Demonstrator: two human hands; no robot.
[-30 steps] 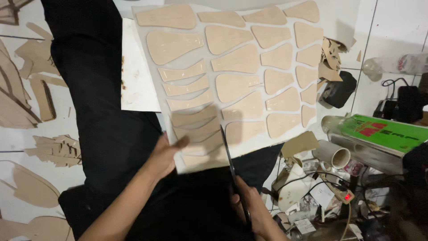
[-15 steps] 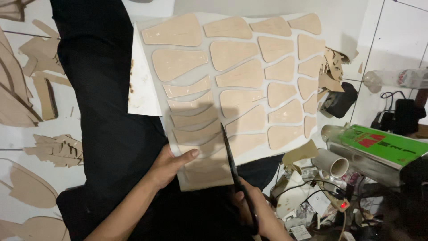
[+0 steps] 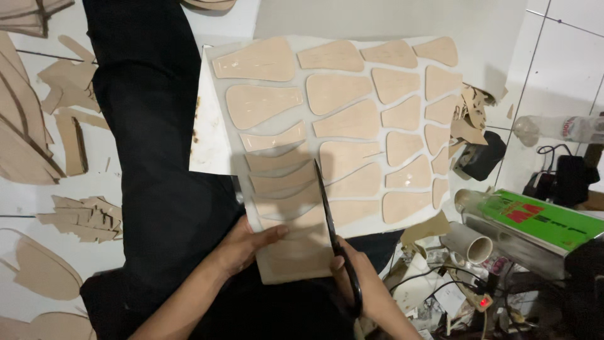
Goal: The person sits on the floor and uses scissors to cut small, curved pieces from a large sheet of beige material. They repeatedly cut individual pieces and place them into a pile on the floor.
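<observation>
Sheet of white backing, covered with tan cut-out shapes, lying over a black-clad lap and spreading far and right from both hands. Left hand pinching the near left corner, thumb on top, fingers tucked under and out of sight, closed on the sheet. Right hand wrapped through the loops of black scissors, gripping them; blades pointing far, nearly straight away from the body, running up between the stacked curved strips on the left and the wider pieces on the right. Whether the blades are parted or shut: cannot tell, only one dark edge showing. Long axis of the scissors lying along the gap between shape columns, tip reaching roughly mid-sheet. Right hand sitting just near the sheet's near edge; left hand just beside the cut line, on its left, holding the flap taut. More uncut sheet lying farther on, beyond the tip. Tan offcuts scattered on the white floor at far left. Green box, a cardboard tube and tangled cables crowding the right.
</observation>
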